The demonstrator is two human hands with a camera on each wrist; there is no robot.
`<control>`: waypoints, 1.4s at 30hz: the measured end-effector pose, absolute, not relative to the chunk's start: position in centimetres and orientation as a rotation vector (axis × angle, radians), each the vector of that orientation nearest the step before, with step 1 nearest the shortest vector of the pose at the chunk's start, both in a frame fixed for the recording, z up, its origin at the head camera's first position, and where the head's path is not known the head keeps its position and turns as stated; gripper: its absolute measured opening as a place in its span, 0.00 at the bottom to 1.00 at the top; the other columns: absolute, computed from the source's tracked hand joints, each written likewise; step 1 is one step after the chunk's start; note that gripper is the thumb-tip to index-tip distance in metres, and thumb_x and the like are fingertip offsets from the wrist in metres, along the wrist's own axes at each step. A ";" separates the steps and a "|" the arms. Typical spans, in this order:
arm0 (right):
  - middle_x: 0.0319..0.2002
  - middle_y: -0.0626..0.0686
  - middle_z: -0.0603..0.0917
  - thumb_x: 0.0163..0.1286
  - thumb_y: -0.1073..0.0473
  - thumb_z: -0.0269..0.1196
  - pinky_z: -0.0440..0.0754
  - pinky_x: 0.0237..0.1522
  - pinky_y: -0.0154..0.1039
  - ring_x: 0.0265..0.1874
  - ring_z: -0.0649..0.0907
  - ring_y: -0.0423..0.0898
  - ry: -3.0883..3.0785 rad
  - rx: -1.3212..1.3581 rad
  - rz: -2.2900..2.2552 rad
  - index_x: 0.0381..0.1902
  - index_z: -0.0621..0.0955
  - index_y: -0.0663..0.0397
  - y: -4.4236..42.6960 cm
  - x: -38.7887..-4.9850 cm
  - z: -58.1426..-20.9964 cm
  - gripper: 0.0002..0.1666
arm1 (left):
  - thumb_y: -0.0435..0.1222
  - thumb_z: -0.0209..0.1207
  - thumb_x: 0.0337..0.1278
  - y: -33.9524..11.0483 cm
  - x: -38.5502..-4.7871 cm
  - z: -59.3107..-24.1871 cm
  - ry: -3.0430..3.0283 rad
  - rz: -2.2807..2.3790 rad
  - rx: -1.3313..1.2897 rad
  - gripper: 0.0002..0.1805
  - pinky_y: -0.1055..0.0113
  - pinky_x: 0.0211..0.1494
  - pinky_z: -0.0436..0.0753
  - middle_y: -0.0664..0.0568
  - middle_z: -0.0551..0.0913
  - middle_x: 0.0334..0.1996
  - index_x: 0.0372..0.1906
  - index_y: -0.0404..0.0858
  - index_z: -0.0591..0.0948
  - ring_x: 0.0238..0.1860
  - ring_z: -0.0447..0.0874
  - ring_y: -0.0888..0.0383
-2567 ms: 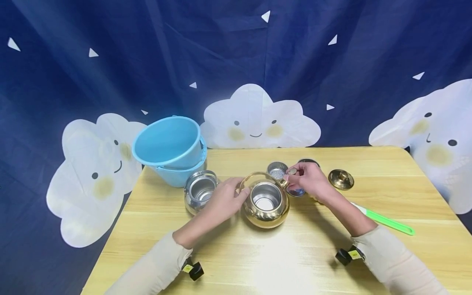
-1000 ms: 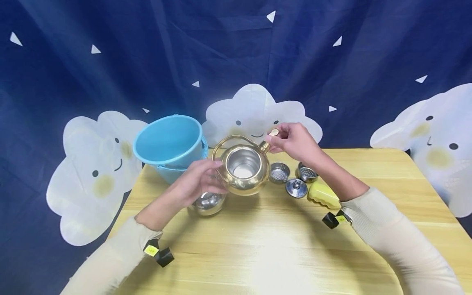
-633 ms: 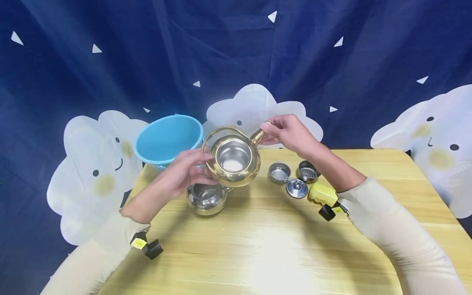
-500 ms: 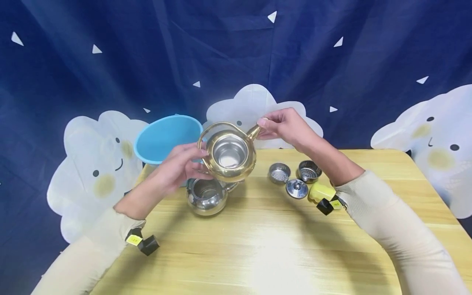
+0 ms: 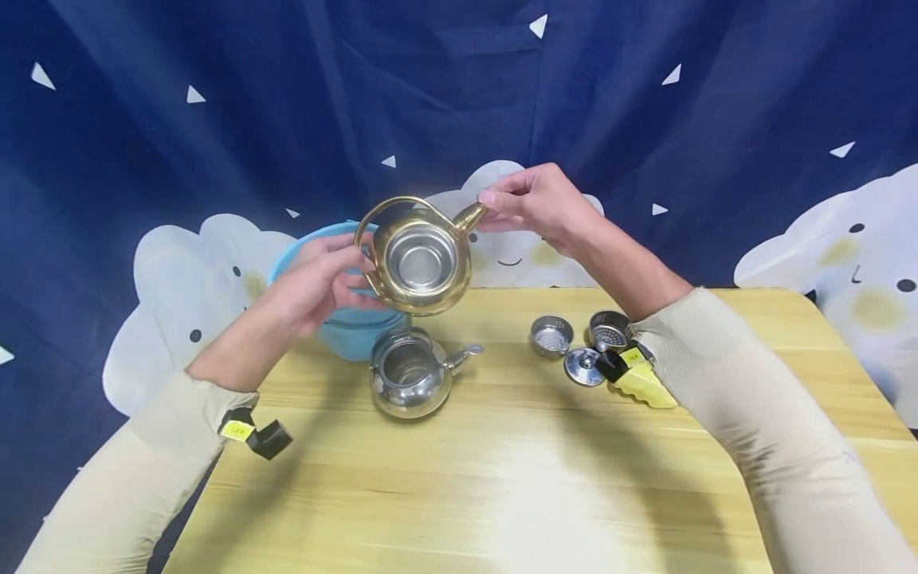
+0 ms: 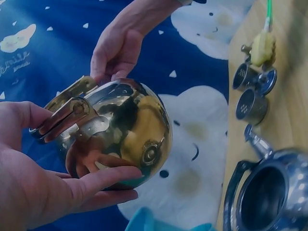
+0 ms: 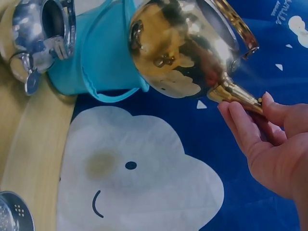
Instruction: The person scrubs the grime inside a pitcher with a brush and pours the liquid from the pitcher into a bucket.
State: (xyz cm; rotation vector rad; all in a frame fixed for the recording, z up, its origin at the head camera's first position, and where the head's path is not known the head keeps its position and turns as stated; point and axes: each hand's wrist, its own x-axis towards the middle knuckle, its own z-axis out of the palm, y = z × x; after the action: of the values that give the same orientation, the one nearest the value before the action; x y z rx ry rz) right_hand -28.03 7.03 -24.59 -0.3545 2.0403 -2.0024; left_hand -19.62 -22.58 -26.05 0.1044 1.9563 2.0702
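A gold teapot point(image 5: 421, 301) with an arched handle and no lid hangs in the air, tilted, in front of the bucket's opening in the head view. My left hand point(image 5: 319, 279) holds it at the left: the thumb lies by the handle and the fingers spread under the body, as the left wrist view shows. At the upper right, my right hand point(image 5: 538, 203) pinches the end of its spout point(image 7: 240, 98) between thumb and fingers. Below the raised pot, a silver teapot point(image 5: 410, 395) stands lidless on the table, its spout pointing right.
Behind the silver teapot stand stacked light-blue buckets point(image 5: 358, 343). Two perforated strainers point(image 5: 551, 339) and a silver lid point(image 5: 584, 367) lie under my right forearm. Beside them is a yellow sponge head point(image 5: 645, 388), with a green handle point(image 6: 269, 12) in the left wrist view.
Both hands have lifted the gold teapot off the table and carried it up and left, tilting it towards the bucket. The silver teapot and its spout have come into fuller view.
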 end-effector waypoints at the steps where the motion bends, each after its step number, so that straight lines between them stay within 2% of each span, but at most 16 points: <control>1: 0.32 0.53 0.92 0.71 0.67 0.66 0.90 0.50 0.42 0.36 0.93 0.46 2.040 -0.347 -1.999 0.44 0.87 0.68 6.8 -28.1 -24.5 0.09 | 0.24 0.46 0.61 -22.8 -19.8 -25.9 1.954 2.080 0.112 0.19 0.47 0.48 0.92 0.46 0.82 0.49 0.57 0.33 0.72 0.39 0.91 0.51; 5: 0.35 0.53 0.91 0.71 0.68 0.66 0.90 0.53 0.43 0.36 0.93 0.44 2.051 -0.335 -2.002 0.43 0.87 0.68 5.6 -28.4 -24.1 0.07 | 0.22 0.47 0.59 -23.8 -20.1 -25.3 1.976 2.119 0.132 0.18 0.50 0.46 0.93 0.49 0.85 0.43 0.54 0.33 0.73 0.38 0.91 0.54; 10: 0.37 0.53 0.89 0.70 0.67 0.67 0.89 0.56 0.43 0.38 0.93 0.46 2.078 -0.373 -2.008 0.48 0.86 0.72 3.9 -28.8 -23.5 0.13 | 0.21 0.45 0.58 -25.2 -20.5 -24.5 2.036 2.169 0.118 0.18 0.55 0.43 0.93 0.51 0.82 0.40 0.52 0.34 0.74 0.34 0.85 0.59; 14: 0.39 0.54 0.88 0.68 0.66 0.69 0.89 0.55 0.42 0.41 0.93 0.48 2.117 -0.376 -2.006 0.48 0.86 0.70 3.0 -29.1 -23.1 0.13 | 0.21 0.47 0.59 -26.0 -20.8 -24.1 2.138 2.155 0.086 0.23 0.59 0.44 0.92 0.50 0.79 0.49 0.58 0.34 0.75 0.40 0.83 0.59; 19: 0.37 0.54 0.89 0.66 0.67 0.71 0.90 0.55 0.42 0.43 0.93 0.51 2.108 -0.404 -2.021 0.45 0.87 0.67 1.8 -29.2 -23.2 0.11 | 0.20 0.50 0.59 -27.1 -20.9 -23.9 2.183 2.153 0.060 0.33 0.62 0.45 0.91 0.49 0.76 0.58 0.72 0.34 0.69 0.50 0.82 0.57; 27: 0.36 0.56 0.90 0.64 0.67 0.72 0.90 0.52 0.41 0.44 0.93 0.53 2.108 -0.371 -2.032 0.46 0.87 0.68 0.3 -29.7 -23.3 0.13 | 0.17 0.51 0.59 -28.5 -21.3 -24.3 2.152 2.196 0.051 0.41 0.67 0.48 0.88 0.50 0.74 0.61 0.79 0.36 0.62 0.57 0.76 0.56; 31: 0.38 0.58 0.91 0.64 0.67 0.73 0.91 0.51 0.42 0.43 0.93 0.54 2.086 -0.321 -2.036 0.47 0.87 0.68 -0.1 -29.8 -23.6 0.14 | 0.18 0.52 0.60 -28.9 -21.4 -24.7 2.145 2.168 0.031 0.45 0.70 0.51 0.86 0.49 0.69 0.68 0.83 0.39 0.54 0.64 0.71 0.56; 37: 0.48 0.63 0.91 0.65 0.67 0.72 0.88 0.59 0.42 0.46 0.92 0.55 2.054 -0.277 -2.023 0.50 0.87 0.67 -0.6 -30.0 -24.3 0.15 | 0.17 0.52 0.58 -29.5 -21.4 -25.2 2.153 2.141 0.025 0.50 0.77 0.56 0.85 0.42 0.51 0.83 0.84 0.44 0.50 0.76 0.61 0.52; 42: 0.49 0.62 0.91 0.66 0.65 0.72 0.83 0.67 0.42 0.47 0.92 0.52 2.090 -0.287 -1.978 0.50 0.87 0.64 -1.0 -30.0 -25.0 0.15 | 0.16 0.55 0.58 -30.0 -21.5 -26.0 2.135 2.143 0.026 0.52 0.78 0.55 0.84 0.48 0.45 0.86 0.84 0.45 0.50 0.83 0.51 0.52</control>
State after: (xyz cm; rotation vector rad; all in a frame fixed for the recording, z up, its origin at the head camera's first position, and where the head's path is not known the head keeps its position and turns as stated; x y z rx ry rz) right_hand -29.97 -0.98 -24.97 -0.2867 2.0902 -1.9785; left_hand -21.46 -29.98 -26.01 0.0256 2.1347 2.1433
